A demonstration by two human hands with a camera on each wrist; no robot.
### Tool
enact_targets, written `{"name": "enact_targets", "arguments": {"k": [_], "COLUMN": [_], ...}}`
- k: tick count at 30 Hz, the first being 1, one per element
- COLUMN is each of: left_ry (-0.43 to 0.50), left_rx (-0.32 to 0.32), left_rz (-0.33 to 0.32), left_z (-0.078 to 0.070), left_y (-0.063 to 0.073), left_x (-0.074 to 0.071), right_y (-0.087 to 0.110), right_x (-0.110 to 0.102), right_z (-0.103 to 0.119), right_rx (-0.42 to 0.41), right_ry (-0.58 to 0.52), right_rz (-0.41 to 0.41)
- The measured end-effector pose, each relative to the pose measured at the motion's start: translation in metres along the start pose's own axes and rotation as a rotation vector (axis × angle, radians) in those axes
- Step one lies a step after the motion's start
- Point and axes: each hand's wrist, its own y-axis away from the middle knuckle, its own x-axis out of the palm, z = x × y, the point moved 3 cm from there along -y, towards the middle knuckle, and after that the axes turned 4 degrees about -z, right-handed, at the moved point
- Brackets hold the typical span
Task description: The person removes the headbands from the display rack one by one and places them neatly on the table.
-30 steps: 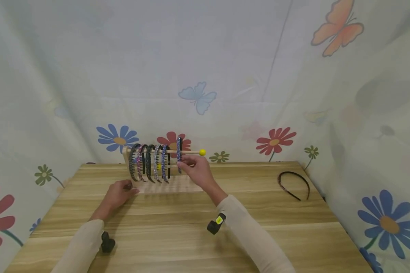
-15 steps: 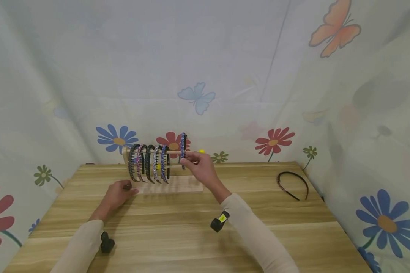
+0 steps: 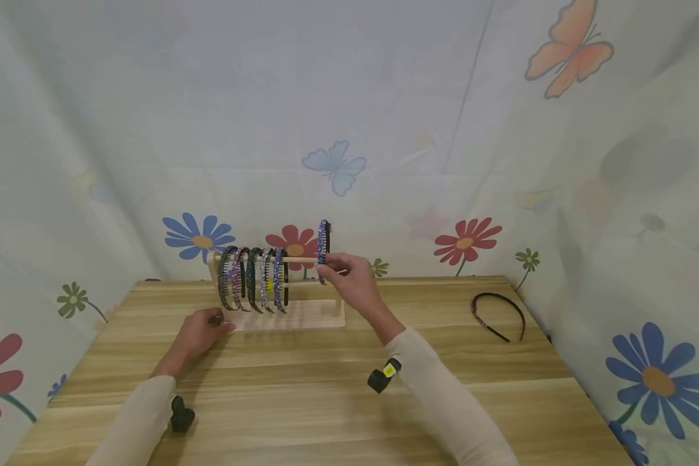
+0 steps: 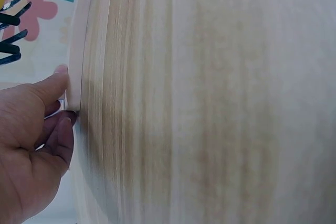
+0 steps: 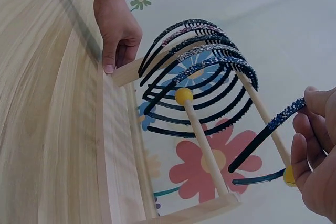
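Between thumb and fingers my right hand (image 3: 355, 285) pinches a glittery blue-purple headband (image 3: 323, 239) with comb teeth, at the right end of the stand's upper rod. In the right wrist view its two black ends point left, near the rod's yellow ball tip (image 5: 290, 177). My left hand (image 3: 197, 333) grips the left front corner of the wooden headband stand's base (image 3: 320, 315), thumb on one face and fingers curled behind. Several glittery headbands (image 3: 253, 281) hang together at the left of the upper rod. The right hand hides that rod's tip in the head view.
A dark headband (image 3: 482, 321) with a jewelled side lies on the wood-grain table (image 3: 303, 401) at the right. A lower rod with a yellow ball (image 5: 184, 96) passes inside the hung headbands. Behind the table hangs a flowered cloth (image 3: 396, 207).
My right hand has moved right and slightly up with the pinched headband, along the upper rod toward its tip. The left hand has stayed at the base corner.
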Motion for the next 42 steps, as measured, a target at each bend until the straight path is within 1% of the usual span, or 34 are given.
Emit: {"name": "enact_targets", "arguments": {"k": [7, 10, 15, 24, 27, 33, 42], "left_ry": [-0.008, -0.006, -0.002, -0.001, 0.002, 0.003, 0.007], "left_rx": [0.001, -0.001, 0.007, 0.021, 0.021, 0.017, 0.008], "left_rz": [-0.009, -0.007, -0.011, -0.020, -0.020, -0.012, -0.004], "left_z": [0.002, 0.002, 0.001, 0.001, 0.001, 0.002, 0.001], "left_y": [-0.001, -0.001, 0.000, 0.000, -0.001, 0.000, 0.000], "left_x": [0.001, 0.002, 0.001, 0.000, 0.000, 0.000, 0.000], "right_y": [-0.002, -0.001, 0.000, 0.002, 0.003, 0.004, 0.006], "right_x": [-0.011, -0.016, -0.023, -0.039, -0.044, -0.054, -0.073], "right_z": [-0.002, -0.003, -0.004, -0.009, -0.012, -0.025, -0.043], "right_rx": [0.018, 0.036, 0.030, 0.054, 0.067, 0.078, 0.066], "right_ry": [-0.009, 0.009, 0.029, 0.006, 0.000, 0.038, 0.082], "right_rz": [-0.032, -0.037, -0.055, -0.092, -0.107, -0.139, -0.175]}}
